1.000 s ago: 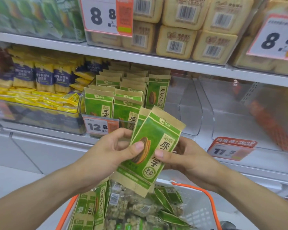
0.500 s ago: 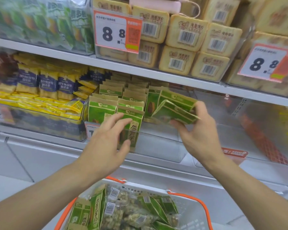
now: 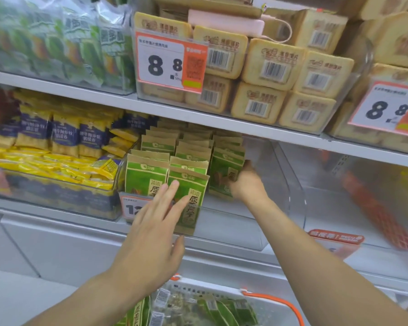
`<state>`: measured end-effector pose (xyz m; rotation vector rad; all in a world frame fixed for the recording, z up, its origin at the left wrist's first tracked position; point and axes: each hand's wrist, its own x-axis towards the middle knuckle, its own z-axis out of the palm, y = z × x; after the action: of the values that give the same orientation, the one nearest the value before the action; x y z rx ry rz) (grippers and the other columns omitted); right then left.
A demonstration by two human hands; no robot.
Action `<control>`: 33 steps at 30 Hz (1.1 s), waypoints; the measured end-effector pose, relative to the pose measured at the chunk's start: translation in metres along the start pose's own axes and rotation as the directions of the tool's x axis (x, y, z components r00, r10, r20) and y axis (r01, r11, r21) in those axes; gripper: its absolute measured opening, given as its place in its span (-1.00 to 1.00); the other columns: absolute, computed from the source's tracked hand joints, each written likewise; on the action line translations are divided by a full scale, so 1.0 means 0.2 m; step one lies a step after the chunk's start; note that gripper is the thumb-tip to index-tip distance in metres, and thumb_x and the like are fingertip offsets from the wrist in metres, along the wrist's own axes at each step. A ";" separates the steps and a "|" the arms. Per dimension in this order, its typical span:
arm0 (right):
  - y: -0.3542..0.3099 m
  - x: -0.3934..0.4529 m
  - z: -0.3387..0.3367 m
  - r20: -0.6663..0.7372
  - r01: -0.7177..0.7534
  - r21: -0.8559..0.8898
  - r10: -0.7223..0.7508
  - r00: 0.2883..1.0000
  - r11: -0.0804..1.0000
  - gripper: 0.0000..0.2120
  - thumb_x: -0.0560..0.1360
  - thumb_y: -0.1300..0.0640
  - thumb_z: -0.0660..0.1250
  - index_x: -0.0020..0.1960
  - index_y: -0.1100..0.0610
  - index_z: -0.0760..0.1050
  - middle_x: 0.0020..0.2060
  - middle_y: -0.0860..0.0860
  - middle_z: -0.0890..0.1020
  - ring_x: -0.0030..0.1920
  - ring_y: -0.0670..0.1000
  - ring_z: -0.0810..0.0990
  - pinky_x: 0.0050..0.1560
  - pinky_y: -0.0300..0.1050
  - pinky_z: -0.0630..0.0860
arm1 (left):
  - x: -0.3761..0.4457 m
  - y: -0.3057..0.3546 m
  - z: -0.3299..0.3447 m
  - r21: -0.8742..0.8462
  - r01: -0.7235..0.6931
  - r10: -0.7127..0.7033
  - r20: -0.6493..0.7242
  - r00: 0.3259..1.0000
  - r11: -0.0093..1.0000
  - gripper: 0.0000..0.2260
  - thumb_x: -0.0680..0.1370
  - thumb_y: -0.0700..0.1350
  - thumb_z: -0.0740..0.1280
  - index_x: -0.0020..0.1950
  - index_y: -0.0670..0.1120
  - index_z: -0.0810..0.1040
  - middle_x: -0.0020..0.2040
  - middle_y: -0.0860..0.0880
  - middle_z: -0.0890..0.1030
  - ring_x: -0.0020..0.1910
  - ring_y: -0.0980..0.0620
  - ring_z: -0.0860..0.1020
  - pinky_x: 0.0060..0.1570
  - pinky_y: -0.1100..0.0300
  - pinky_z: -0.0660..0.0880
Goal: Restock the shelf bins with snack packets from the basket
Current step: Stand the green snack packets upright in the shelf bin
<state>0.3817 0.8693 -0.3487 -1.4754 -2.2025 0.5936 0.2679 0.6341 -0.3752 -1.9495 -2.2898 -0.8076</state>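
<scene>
Our right hand [image 3: 246, 182] grips green snack packets [image 3: 225, 171] deep in the clear shelf bin [image 3: 278, 184], our left hand [image 3: 156, 228] hovers flat-fingered before the front packet [image 3: 189, 196], basket [image 3: 278, 304] near, below the white shelf [image 3: 222, 123].

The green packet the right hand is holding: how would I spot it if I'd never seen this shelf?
Find the middle shelf's clear bin of green-and-tan seed packets. Its right-hand row ends in the green packet that the right hand holds. Unlike its neighbours, fingers cover its lower right corner.
</scene>
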 end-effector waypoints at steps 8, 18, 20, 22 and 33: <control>-0.01 0.02 0.01 -0.037 -0.049 0.121 0.053 0.998 0.991 -0.48 0.47 0.13 0.46 0.30 0.19 0.28 0.17 0.15 0.59 0.16 0.22 0.58 -0.06 -0.09 0.48 | 0.00 0.01 0.03 -0.003 0.022 -0.022 0.016 1.000 1.000 -0.32 0.58 0.00 0.25 0.60 0.17 -0.04 0.55 0.21 -0.39 0.52 0.19 -0.41 0.42 0.13 -0.15; -0.05 -0.06 -0.02 0.013 -0.059 0.163 0.058 0.998 0.985 -0.60 0.57 0.05 0.35 0.32 0.19 0.36 0.10 0.16 0.64 0.07 0.23 0.60 -0.18 -0.13 0.38 | 0.00 0.00 0.07 -0.013 0.030 -0.030 0.003 1.000 0.999 -0.27 0.45 -0.10 0.35 0.58 0.07 0.16 0.63 0.07 -0.11 0.61 0.05 -0.13 0.36 -0.02 0.15; -0.05 -0.07 -0.03 0.019 -0.066 0.183 0.064 0.998 0.981 -0.57 0.57 0.06 0.36 0.33 0.20 0.32 0.11 0.16 0.64 0.08 0.21 0.61 -0.21 -0.14 0.38 | 0.00 0.00 0.08 -0.018 0.038 -0.038 -0.008 0.999 0.999 -0.28 0.43 -0.10 0.34 0.58 0.06 0.18 0.64 0.06 -0.08 0.61 0.03 -0.09 0.35 -0.03 0.18; -0.05 -0.08 -0.04 0.011 -0.070 0.190 0.069 0.998 0.979 -0.51 0.57 0.05 0.36 0.38 0.21 0.29 0.12 0.14 0.65 0.07 0.19 0.62 -0.21 -0.11 0.45 | 0.00 0.01 0.08 -0.014 0.036 -0.036 -0.017 0.999 0.999 -0.29 0.42 -0.08 0.30 0.57 0.06 0.19 0.64 0.05 -0.05 0.61 0.02 -0.06 0.35 -0.03 0.20; -0.09 -0.61 -0.31 -0.240 0.284 0.173 -0.239 0.941 0.943 -0.71 0.53 0.12 0.39 0.23 0.07 0.47 -0.01 -0.08 0.57 -0.02 -0.12 0.54 0.00 -0.27 0.48 | -0.02 0.08 0.02 -0.229 -0.001 -0.055 -0.238 0.970 0.973 -0.65 0.50 -0.16 0.31 0.29 -0.12 0.51 0.35 -0.05 0.40 0.37 -0.03 0.37 0.34 0.05 0.34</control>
<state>0.4463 0.7576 -0.3007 -1.0639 -2.0526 0.5248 0.2846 0.6336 -0.3739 -1.7807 -2.1658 -1.2860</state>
